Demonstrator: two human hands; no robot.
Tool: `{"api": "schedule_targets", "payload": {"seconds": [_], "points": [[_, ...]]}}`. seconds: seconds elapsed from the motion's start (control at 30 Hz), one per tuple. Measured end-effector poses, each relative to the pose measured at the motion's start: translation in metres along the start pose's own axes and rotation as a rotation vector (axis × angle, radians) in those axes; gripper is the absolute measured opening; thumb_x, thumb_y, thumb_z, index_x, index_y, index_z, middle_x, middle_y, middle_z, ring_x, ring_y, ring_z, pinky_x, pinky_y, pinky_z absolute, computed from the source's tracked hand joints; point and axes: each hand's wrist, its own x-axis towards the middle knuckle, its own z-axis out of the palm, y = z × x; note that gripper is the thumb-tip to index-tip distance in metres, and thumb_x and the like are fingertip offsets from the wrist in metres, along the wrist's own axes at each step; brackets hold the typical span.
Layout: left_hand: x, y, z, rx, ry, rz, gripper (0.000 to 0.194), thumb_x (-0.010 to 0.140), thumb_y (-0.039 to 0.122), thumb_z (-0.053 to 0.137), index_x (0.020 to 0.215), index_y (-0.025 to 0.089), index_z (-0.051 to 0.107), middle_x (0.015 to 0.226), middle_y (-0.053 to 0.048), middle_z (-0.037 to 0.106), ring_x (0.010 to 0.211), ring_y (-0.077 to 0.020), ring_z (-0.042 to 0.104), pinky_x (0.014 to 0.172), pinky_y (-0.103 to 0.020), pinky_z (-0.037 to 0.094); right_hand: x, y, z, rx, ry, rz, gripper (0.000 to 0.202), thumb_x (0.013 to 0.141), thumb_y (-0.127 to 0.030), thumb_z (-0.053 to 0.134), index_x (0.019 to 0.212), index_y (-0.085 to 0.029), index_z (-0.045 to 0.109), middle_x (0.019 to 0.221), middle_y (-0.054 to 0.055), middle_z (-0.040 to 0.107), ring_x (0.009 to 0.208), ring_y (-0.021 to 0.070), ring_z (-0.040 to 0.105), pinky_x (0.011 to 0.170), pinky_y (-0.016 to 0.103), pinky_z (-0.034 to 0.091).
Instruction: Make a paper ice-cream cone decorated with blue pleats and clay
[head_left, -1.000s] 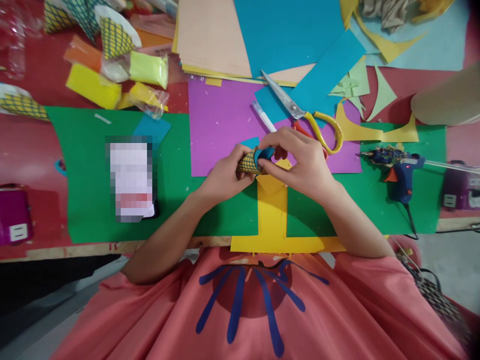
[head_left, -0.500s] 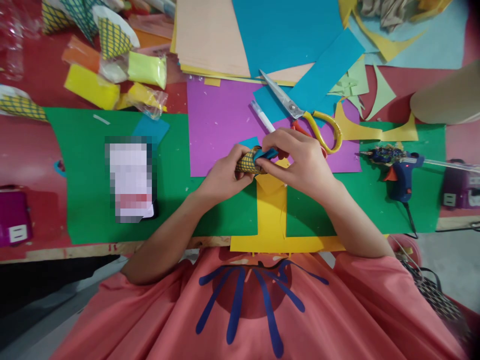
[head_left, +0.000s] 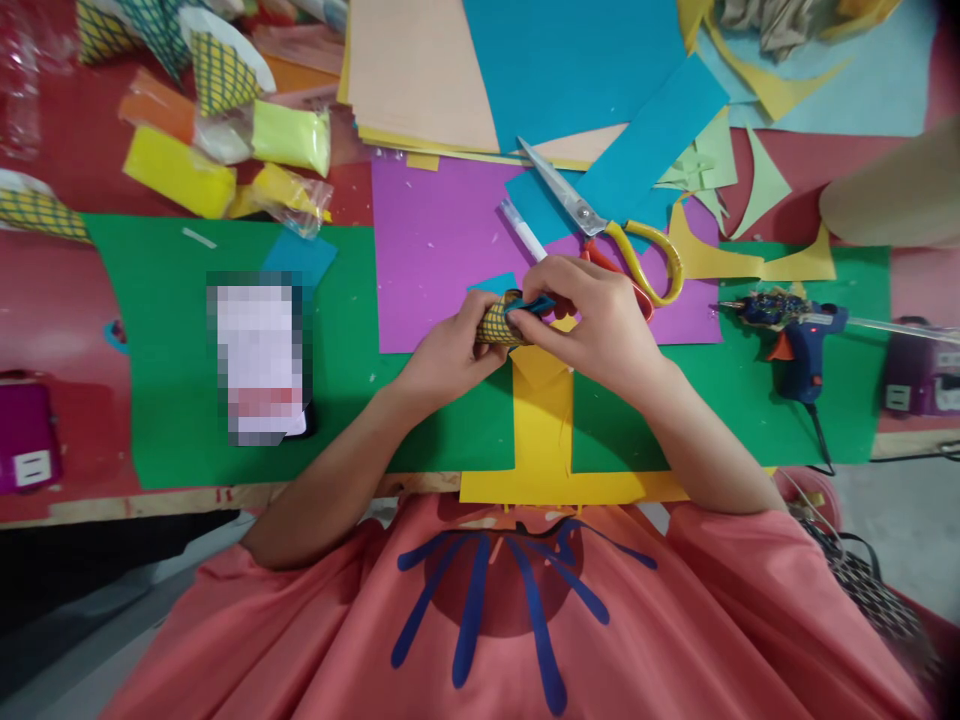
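Note:
Between my hands is a small yellow paper roll with a dark grid pattern (head_left: 493, 324). My left hand (head_left: 442, 350) grips its left end, thumb below and fingers above. A blue paper strip (head_left: 535, 304) stands at the roll's right end. My right hand (head_left: 596, 318) pinches this strip between thumb and fingers against the roll. Under my hands lie a yellow paper strip (head_left: 541, 420) and a purple sheet (head_left: 435, 220). Just beyond my right hand rest scissors with yellow and red handles (head_left: 637, 262) and a white pen (head_left: 525, 232).
A hot glue gun (head_left: 806, 350) lies on the green sheet (head_left: 750, 420) at right, its cord running off the edge. A blurred-out phone (head_left: 259, 360) lies at left. Bagged clay packs (head_left: 180, 172), patterned cones (head_left: 225, 75) and coloured paper (head_left: 570, 70) fill the back.
My hands keep almost the same hold on the roll and the blue strip. The view has shifted very slightly; the things on the table lie as before.

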Motion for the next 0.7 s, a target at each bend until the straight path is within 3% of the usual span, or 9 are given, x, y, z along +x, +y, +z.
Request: {"api": "schedule_targets", "payload": {"seconds": [0.7], "points": [[0.001,0.0,0.0,0.022,-0.009,-0.079,0.041,0.075,0.027,0.053,0.114,0.022,0.041,0.085,-0.002,0.063,0.072,-0.0197,0.063,0.057,-0.027,0.04,0.003,0.002,-0.008,0.194,0.013,0.063,0.011,0.091,-0.02,0.056,0.082,-0.017,0.062,0.074,0.001,0.064,0.063,0.0095,0.054,0.061,0.024,0.047]]}}
